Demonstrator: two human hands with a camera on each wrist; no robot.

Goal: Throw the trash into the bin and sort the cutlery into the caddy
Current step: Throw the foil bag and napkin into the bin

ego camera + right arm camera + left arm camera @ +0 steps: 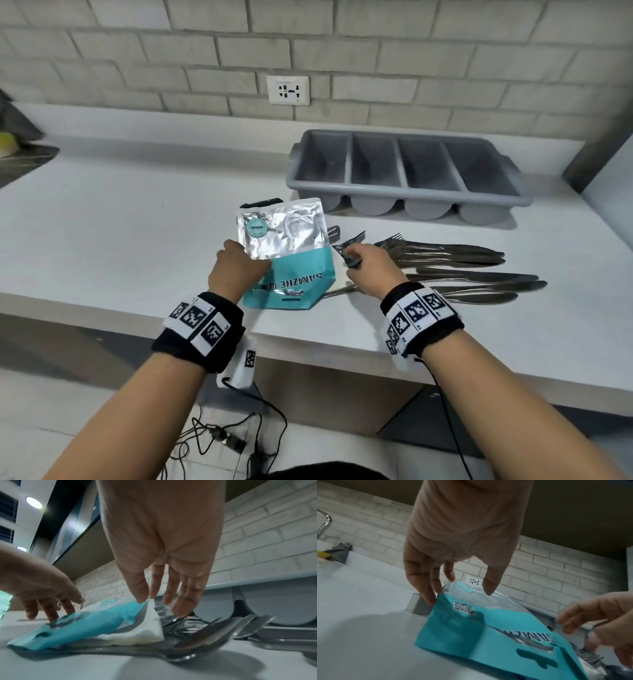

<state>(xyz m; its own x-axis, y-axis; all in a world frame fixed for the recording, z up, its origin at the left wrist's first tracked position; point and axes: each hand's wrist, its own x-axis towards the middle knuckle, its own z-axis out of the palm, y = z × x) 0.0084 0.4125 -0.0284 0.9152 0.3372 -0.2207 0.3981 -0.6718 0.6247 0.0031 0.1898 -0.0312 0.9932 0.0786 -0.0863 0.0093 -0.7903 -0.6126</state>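
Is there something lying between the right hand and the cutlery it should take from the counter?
Partly. The teal and silver pouch and a white napkin under it lie over one end of some cutlery. The right hand is already at the uncovered forks. The knives and the caddy are unobstructed.

The bench (137,222) runs along the wall (342,41). The caddy (404,171) sits at the back right of the bench, close to the wall. In front of the caddy lie the forks (428,248), and the knives (479,284) lie in front of the forks, nearer the bench edge. The pouch (287,253) lies left of the forks, and its right part is on top of a napkin (145,628) and a spoon (197,646). A wall socket (288,90) is behind the pouch.
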